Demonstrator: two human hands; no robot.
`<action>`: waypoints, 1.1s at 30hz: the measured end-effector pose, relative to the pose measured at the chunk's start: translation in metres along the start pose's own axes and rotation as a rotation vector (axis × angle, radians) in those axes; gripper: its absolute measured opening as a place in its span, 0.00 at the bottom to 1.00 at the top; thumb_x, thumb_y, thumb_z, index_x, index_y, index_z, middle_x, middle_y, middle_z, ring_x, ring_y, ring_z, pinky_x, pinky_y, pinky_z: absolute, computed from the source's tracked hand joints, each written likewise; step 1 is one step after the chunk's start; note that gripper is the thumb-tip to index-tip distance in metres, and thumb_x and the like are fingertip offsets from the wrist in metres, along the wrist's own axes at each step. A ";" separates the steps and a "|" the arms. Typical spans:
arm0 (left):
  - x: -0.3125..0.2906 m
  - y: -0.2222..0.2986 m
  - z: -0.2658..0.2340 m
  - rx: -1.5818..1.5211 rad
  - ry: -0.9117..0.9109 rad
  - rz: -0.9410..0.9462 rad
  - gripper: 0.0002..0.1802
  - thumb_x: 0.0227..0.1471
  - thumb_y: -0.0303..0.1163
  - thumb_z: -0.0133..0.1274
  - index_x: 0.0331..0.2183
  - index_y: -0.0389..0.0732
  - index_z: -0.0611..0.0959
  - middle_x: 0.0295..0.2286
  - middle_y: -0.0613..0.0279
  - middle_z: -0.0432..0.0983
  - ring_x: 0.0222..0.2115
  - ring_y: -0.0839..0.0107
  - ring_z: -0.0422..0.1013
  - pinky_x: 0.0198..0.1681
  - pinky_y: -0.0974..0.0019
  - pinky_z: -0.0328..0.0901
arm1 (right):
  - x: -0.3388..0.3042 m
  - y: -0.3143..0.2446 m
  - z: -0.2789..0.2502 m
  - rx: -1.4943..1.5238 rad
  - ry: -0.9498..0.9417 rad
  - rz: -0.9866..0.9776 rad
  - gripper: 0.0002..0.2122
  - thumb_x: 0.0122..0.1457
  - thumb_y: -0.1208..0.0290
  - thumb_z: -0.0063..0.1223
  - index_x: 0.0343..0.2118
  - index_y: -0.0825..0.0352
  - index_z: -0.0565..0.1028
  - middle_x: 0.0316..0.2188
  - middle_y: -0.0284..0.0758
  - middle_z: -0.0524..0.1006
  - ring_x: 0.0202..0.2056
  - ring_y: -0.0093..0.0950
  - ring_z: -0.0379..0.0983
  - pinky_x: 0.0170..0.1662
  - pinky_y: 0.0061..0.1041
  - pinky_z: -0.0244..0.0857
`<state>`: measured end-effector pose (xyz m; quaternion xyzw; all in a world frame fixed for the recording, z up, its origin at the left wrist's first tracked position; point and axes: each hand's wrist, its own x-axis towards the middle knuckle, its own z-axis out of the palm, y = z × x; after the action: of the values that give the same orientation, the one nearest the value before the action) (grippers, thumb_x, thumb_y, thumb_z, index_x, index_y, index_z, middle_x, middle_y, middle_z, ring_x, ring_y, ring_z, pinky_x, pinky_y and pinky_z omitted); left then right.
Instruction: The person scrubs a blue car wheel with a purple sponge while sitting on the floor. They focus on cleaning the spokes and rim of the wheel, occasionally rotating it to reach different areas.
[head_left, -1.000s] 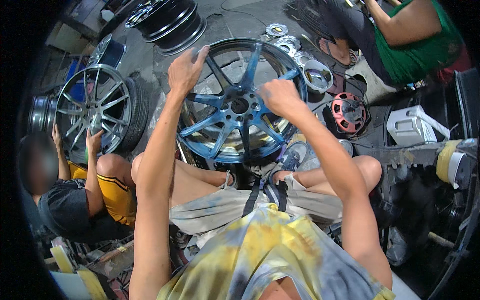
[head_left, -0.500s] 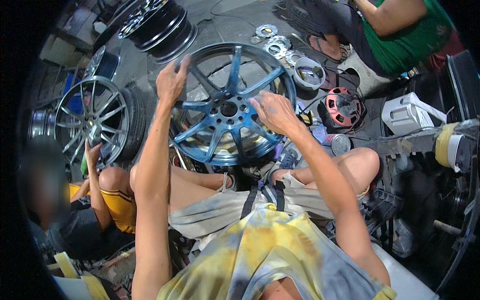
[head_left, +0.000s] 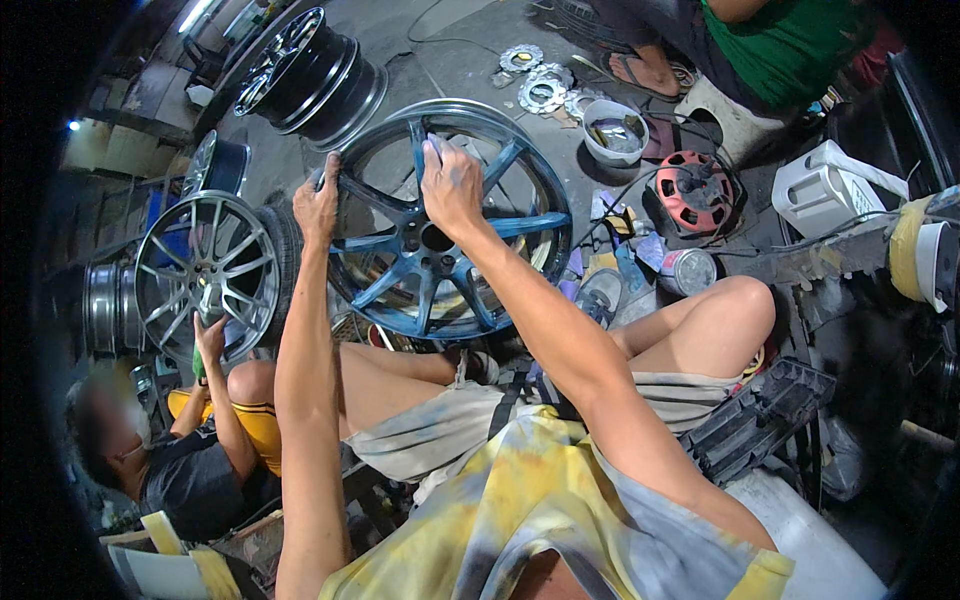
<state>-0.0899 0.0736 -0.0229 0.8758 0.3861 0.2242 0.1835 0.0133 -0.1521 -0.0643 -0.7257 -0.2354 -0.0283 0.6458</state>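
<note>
A blue-tinted multi-spoke wheel rim [head_left: 375, 285] stands tilted in front of my crossed legs, its spokes facing me. My left hand [head_left: 317, 208] is closed round its upper left edge, thumb up. My right hand [head_left: 452, 190] is closed, its fingers pressed against an upper spoke left of the top. Between those fingertips a bit of purplish sheet [head_left: 432, 143] shows; the rest is covered by the hand. Blue-grey smudges mark the back of the right hand.
At left, a co-worker [head_left: 200, 460] handles a silver rim [head_left: 205, 275]. Another dark rim [head_left: 310, 90] stands behind. To the right are a white bucket [head_left: 615, 135], a red wheel-shaped cover [head_left: 693, 192], a tin can [head_left: 688, 271] and an upturned white stool [head_left: 835, 190]. A person in green sits at far right.
My right hand has moved left and up, from beside the hub to an upper spoke. The rim has turned somewhat, and my left hand sits slightly lower and farther left.
</note>
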 end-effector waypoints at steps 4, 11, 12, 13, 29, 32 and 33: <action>0.003 -0.004 -0.001 0.024 0.010 0.017 0.44 0.54 0.73 0.48 0.39 0.38 0.89 0.29 0.42 0.82 0.36 0.49 0.78 0.45 0.53 0.68 | -0.051 0.011 0.002 0.070 0.051 -0.054 0.16 0.70 0.67 0.43 0.50 0.73 0.78 0.40 0.53 0.79 0.41 0.53 0.76 0.45 0.46 0.69; 0.000 -0.002 -0.001 0.042 -0.009 -0.018 0.47 0.54 0.75 0.45 0.35 0.35 0.88 0.29 0.39 0.81 0.37 0.45 0.77 0.46 0.51 0.67 | -0.006 -0.002 0.009 0.090 0.159 -0.152 0.15 0.69 0.68 0.45 0.47 0.73 0.79 0.36 0.53 0.80 0.38 0.53 0.76 0.42 0.46 0.69; 0.005 -0.001 -0.001 0.041 -0.011 -0.024 0.47 0.54 0.75 0.45 0.34 0.35 0.88 0.29 0.38 0.81 0.37 0.45 0.77 0.46 0.51 0.67 | -0.020 0.007 0.009 0.106 0.165 -0.176 0.15 0.69 0.67 0.45 0.46 0.73 0.79 0.36 0.53 0.80 0.37 0.54 0.76 0.42 0.46 0.69; 0.011 0.003 0.002 0.037 0.005 -0.001 0.47 0.54 0.75 0.45 0.34 0.35 0.88 0.28 0.39 0.81 0.36 0.45 0.77 0.46 0.51 0.67 | -0.026 0.014 0.008 0.118 0.175 -0.192 0.15 0.69 0.67 0.45 0.46 0.73 0.79 0.35 0.53 0.80 0.37 0.54 0.76 0.41 0.46 0.68; -0.005 0.013 -0.007 0.060 -0.025 -0.037 0.45 0.54 0.74 0.46 0.37 0.37 0.89 0.30 0.40 0.82 0.37 0.45 0.78 0.45 0.51 0.67 | -0.013 0.003 0.007 -0.116 0.090 -0.242 0.19 0.68 0.72 0.48 0.61 0.66 0.71 0.33 0.49 0.76 0.34 0.53 0.76 0.35 0.46 0.71; -0.005 0.016 -0.007 0.041 -0.031 0.000 0.46 0.54 0.75 0.46 0.37 0.37 0.88 0.31 0.40 0.82 0.38 0.44 0.78 0.45 0.50 0.67 | -0.033 0.014 0.007 -0.115 0.126 -0.303 0.20 0.68 0.70 0.48 0.62 0.63 0.70 0.34 0.48 0.77 0.31 0.52 0.77 0.31 0.49 0.71; -0.006 0.015 -0.004 0.027 0.016 0.004 0.46 0.54 0.75 0.46 0.35 0.36 0.88 0.30 0.40 0.82 0.37 0.44 0.78 0.45 0.50 0.67 | -0.046 0.017 0.008 -0.102 0.088 -0.270 0.19 0.68 0.71 0.48 0.61 0.63 0.71 0.35 0.49 0.77 0.32 0.52 0.76 0.32 0.49 0.71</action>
<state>-0.0870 0.0598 -0.0138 0.8770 0.3890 0.2264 0.1682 -0.0227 -0.1596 -0.0974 -0.7173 -0.3004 -0.1587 0.6084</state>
